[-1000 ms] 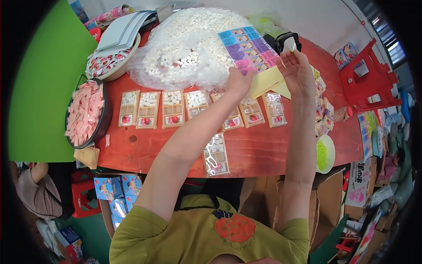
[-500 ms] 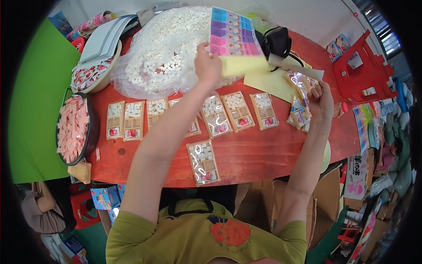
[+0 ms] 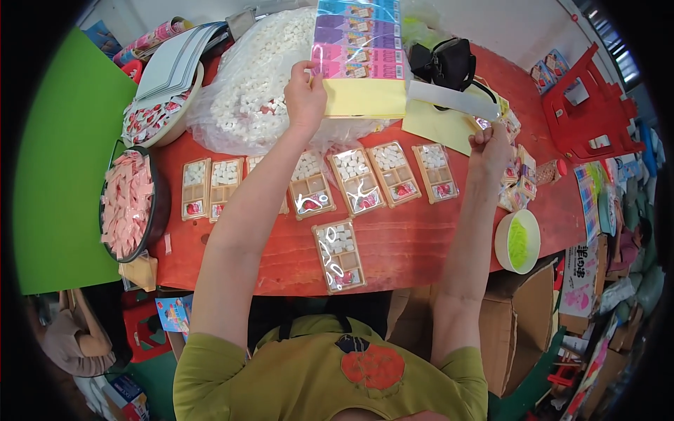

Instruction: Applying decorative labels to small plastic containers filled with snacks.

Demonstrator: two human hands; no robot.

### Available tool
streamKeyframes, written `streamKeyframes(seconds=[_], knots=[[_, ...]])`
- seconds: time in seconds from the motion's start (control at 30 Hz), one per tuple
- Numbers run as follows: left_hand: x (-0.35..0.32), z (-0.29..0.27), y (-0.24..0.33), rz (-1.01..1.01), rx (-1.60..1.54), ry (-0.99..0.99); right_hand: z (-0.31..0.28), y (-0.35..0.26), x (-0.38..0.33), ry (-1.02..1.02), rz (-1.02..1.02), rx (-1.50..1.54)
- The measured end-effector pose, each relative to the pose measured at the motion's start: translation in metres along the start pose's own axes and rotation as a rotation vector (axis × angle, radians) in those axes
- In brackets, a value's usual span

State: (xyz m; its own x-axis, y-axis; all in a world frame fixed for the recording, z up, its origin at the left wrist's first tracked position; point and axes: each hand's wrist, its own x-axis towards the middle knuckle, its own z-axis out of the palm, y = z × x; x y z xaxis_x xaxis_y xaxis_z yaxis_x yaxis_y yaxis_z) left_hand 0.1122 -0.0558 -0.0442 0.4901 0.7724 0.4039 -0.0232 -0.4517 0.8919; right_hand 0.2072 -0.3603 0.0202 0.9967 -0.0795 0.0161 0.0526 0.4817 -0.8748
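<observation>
Strip of pale film [image 3: 453, 100] is what draws my eye through the head camera. A second ago the right hand [image 3: 490, 144] was raised with its fingers loosely spread; now its grip is bunched together, clamped on the strip's right end, and the strip stretches sideways above the desk [image 3: 414, 249]. Its left end comes up beside the right edge of the printed sheet [image 3: 359, 52], and from this angle I cannot tell whether the two join there.

The sheet, coloured in blue, purple and pink bands with a yellow lower part, has also changed: it was tilted, and now I see it squared up, held over the big clear bag of white pieces [image 3: 242, 98]. The left hand [image 3: 307, 98] has its grip pinched on the sheet's left edge.

I judge that both hands are taken up by sheet and strip, leaving the compartment trays [image 3: 388, 178] alone: a row along the desk, one wrapped tray [image 3: 349, 260] nearer the person. A black bag [image 3: 456, 62] sits just behind the strip.
</observation>
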Motion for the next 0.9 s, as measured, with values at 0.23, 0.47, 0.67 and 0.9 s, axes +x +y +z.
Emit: streamKeyframes(seconds=[0.23, 0.47, 0.67, 0.9], knots=[[0.003, -0.020, -0.041, -0.036, 0.133, -0.004, 0.029, 0.013, -0.031, -0.434, -0.165, -0.060], [-0.010, -0.013, 0.023, -0.099, 0.101, -0.270, 0.065, 0.033, -0.087, -0.637, -0.307, -0.342], [0.009, 0.015, 0.042, -0.583, -0.037, -0.647, 0.058, 0.056, -0.119, -0.873, -0.768, -0.666], [0.013, 0.045, 0.035, -0.574, -0.035, -0.719, 0.049, 0.071, -0.135, -0.956, -0.995, -0.824]])
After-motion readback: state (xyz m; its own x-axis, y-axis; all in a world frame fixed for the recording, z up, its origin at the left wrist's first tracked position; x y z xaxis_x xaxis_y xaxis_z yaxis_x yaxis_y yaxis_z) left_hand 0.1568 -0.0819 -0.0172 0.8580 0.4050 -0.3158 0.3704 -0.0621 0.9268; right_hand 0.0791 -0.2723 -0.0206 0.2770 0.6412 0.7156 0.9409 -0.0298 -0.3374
